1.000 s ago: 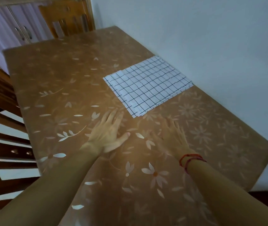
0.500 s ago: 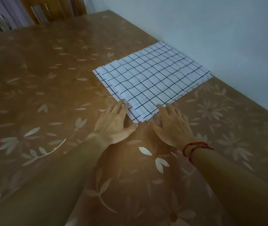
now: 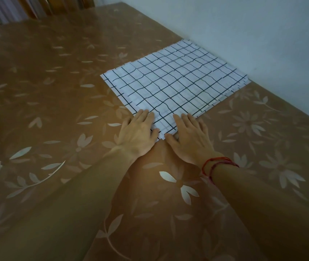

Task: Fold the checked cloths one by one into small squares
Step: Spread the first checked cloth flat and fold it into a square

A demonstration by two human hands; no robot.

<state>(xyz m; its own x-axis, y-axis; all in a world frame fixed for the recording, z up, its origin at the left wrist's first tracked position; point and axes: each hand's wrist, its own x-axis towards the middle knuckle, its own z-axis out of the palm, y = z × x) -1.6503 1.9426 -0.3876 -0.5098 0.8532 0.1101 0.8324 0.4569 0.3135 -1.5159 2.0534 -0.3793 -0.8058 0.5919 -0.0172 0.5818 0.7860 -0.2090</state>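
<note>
A stack of white cloths with a black check point(image 3: 176, 81) lies flat on the table, its far corner close to the wall. Its near corner points toward me. My left hand point(image 3: 136, 133) lies flat on the left side of that corner, fingers straight and tips on the cloth. My right hand point(image 3: 189, 139) lies flat on the right side of the same corner, fingers stretched over the cloth's edge. A red thread band circles my right wrist. The layered edges of the stack show along its right side.
The table point(image 3: 46, 110) wears a brown cover with pale flower and leaf prints. A pale wall point(image 3: 253, 34) runs along the table's right edge. Wooden furniture point(image 3: 55, 4) stands past the far end.
Both hands slid forward from the bare table onto the near corner of the cloth stack. The view moved closer and lower over the cloths.
</note>
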